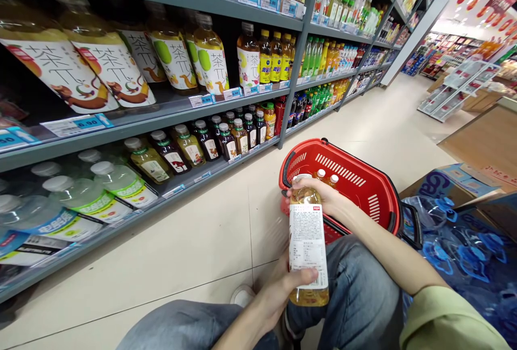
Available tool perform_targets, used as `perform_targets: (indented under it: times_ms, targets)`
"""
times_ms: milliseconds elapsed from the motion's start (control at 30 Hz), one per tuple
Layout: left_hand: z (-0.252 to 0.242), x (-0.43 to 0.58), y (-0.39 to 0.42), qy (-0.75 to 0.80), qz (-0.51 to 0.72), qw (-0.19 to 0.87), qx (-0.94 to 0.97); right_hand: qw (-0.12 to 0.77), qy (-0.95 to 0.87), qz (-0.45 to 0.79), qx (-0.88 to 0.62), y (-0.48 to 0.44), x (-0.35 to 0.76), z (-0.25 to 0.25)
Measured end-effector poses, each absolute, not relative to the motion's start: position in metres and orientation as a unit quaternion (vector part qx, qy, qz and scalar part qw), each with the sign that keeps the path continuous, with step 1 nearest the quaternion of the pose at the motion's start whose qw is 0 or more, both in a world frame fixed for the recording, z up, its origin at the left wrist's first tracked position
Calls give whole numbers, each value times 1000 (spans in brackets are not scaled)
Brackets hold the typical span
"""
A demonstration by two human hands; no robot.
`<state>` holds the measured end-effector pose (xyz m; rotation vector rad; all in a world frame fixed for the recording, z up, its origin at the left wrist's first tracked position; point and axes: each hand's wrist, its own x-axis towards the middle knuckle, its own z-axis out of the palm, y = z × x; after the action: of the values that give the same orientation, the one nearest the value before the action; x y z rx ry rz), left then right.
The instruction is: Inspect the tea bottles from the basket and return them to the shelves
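Observation:
Between my two hands is a bottle of yellow tea [307,231], tilted, its printed white back label facing me. My left hand [278,285] grips the lower part, with the thumb across the label. Around the neck, just under the white cap, my right hand [323,194] is closed; some of its fingers are hidden behind the bottle. Beyond the bottle stands a red shopping basket [343,156] on the floor, with small white-capped bottles [321,174] inside, partly covered by my right hand.
Drink shelves [153,107] run along the left, holding large tea bottles [212,59] and, lower down, dark juice bottles [228,142]. Blue-handled water jugs [464,253] and a cardboard box [456,183] stand at the right. A white rack [460,89] is farther off.

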<state>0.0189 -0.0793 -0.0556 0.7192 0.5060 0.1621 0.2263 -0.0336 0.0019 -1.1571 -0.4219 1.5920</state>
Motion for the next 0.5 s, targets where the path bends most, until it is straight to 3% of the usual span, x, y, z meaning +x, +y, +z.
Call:
perform_targets:
  times_ms: [500]
  targets:
    - [-60,19,-79,245,77,900,353,538,-170,680,-469,-33,228,0]
